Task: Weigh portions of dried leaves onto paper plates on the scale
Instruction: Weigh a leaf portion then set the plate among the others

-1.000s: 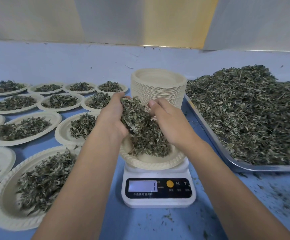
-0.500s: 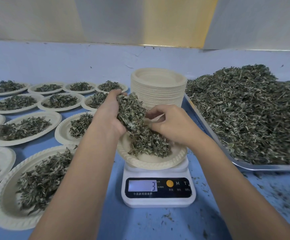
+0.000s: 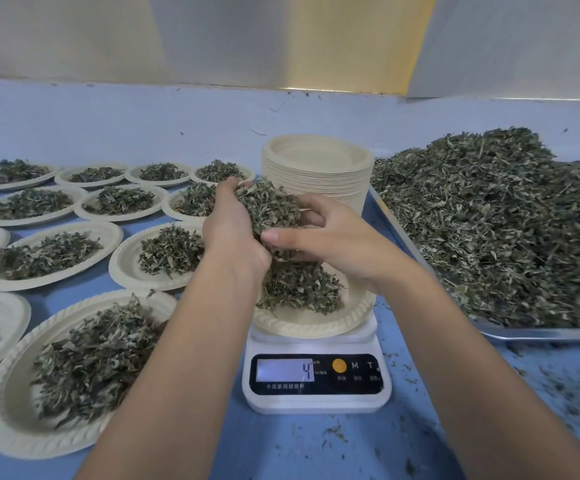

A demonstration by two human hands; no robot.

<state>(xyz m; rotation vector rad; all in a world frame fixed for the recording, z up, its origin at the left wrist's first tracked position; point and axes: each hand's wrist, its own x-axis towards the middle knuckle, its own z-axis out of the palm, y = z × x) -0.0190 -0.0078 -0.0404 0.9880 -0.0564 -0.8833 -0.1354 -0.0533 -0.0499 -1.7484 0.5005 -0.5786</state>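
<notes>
A white digital scale [image 3: 316, 375] stands in front of me with a paper plate [image 3: 312, 323] on its platform. A heap of dried leaves [image 3: 299, 289] lies in that plate. My left hand [image 3: 229, 230] cups a handful of dried leaves [image 3: 267, 206] above the plate. My right hand [image 3: 330, 237] is beside it with curled fingers, pinching at the lower part of that handful. The scale's display shows a digit like 4.
A metal tray [image 3: 537, 332] heaped with loose dried leaves [image 3: 496, 220] fills the right. A tall stack of paper plates [image 3: 316, 174] stands behind the scale. Several filled plates [image 3: 56, 251] cover the blue table [image 3: 281, 445] at left; crumbs lie at right.
My right hand has curled in against the handful in my left hand. More leaves lie in the plate, and the display has gone from blank to 3 to about 4.
</notes>
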